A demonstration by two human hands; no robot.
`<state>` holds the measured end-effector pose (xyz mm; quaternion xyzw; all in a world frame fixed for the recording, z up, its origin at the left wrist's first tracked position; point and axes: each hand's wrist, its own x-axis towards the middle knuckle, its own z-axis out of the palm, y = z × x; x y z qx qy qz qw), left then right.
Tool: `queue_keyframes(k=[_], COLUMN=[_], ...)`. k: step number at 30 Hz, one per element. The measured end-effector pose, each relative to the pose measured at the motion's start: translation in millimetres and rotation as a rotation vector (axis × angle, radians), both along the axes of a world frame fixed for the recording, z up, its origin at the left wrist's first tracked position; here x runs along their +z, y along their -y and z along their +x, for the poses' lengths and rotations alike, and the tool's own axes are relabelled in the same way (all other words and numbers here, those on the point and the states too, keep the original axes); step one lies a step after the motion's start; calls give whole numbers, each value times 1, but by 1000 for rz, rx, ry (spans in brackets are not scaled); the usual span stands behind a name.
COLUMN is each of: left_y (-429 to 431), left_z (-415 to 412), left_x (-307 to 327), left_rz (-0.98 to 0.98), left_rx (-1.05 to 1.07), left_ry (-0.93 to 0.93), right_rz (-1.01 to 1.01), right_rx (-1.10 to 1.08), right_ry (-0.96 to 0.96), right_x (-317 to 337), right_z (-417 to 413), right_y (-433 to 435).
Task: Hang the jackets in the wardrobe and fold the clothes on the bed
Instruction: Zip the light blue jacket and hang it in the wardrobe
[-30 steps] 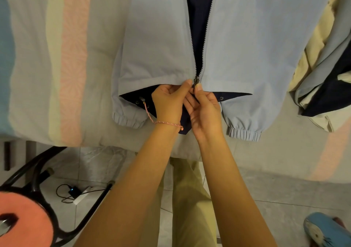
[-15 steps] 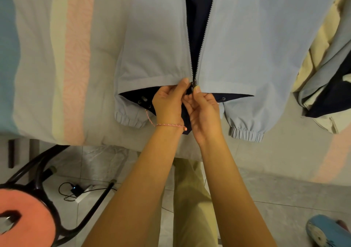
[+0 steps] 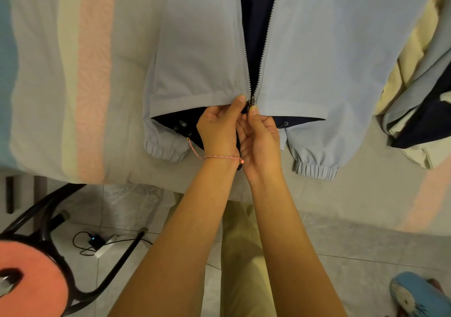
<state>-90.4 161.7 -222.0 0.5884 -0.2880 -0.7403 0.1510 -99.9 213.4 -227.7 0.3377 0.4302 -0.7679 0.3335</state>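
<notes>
A light blue jacket [image 3: 202,55] with dark navy lining lies spread on the bed [image 3: 73,85], its front unzipped and hem toward me. My left hand [image 3: 217,131] pinches the left hem corner at the zipper's base. My right hand [image 3: 261,136] pinches the right hem corner beside the metal zipper slider [image 3: 251,98]. Both elastic cuffs lie below the hem at either side.
A heap of cream, pale blue and navy clothes [image 3: 419,92] lies on the bed at the right. A black-framed stool with a red seat [image 3: 31,277] stands at lower left, with a cable and adapter [image 3: 96,241] on the tiled floor. A blue slipper [image 3: 419,294] shows at lower right.
Both hands have stayed at the zipper's base, with fingers shifting slightly around the slider. The jacket has not moved noticeably.
</notes>
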Motion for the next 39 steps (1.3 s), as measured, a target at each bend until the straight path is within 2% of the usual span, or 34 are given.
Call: queue_keyframes(k=[5, 13, 19, 22, 24, 25, 27, 28, 30, 32, 35, 39], left_y=[1, 6, 12, 15, 15, 15, 15, 15, 12, 10, 13, 23], left_z=[1, 12, 21, 22, 23, 23, 24, 23, 21, 17, 11, 10], left_x=[0, -6, -6, -4, -5, -6, -10, -12, -11, -6, -1, -8], left_rz=[-58, -346, -320, -314, -275, -251, -205, -175, -94, -11, 69, 9], left_rx=[-50, -311, -289, -303, -304, -304, -295, -285, -273, -268, -253, -232], left_ry=[36, 179, 182, 194, 195, 200, 217, 210, 162, 108, 53, 66], right_rz=[10, 116, 151, 215, 430, 613, 1040, 1170, 1146, 1066, 968, 868], right_rx=[-3, 54, 142, 340, 623, 816, 1185, 1262, 1282, 1317, 1272, 1259], right_ry=[8, 19, 25, -11, -115, -221, -527, -704, -1013, -1232, -1288, -1322], right_x=[0, 2, -1, 7, 17, 22, 28, 29, 28, 20, 9, 4], right_z=[0, -4, -4, -10, -19, -24, -31, -33, -33, -33, -39, -53], right_y=[1, 2, 6, 0, -6, -11, -19, -23, -26, -24, -17, -5])
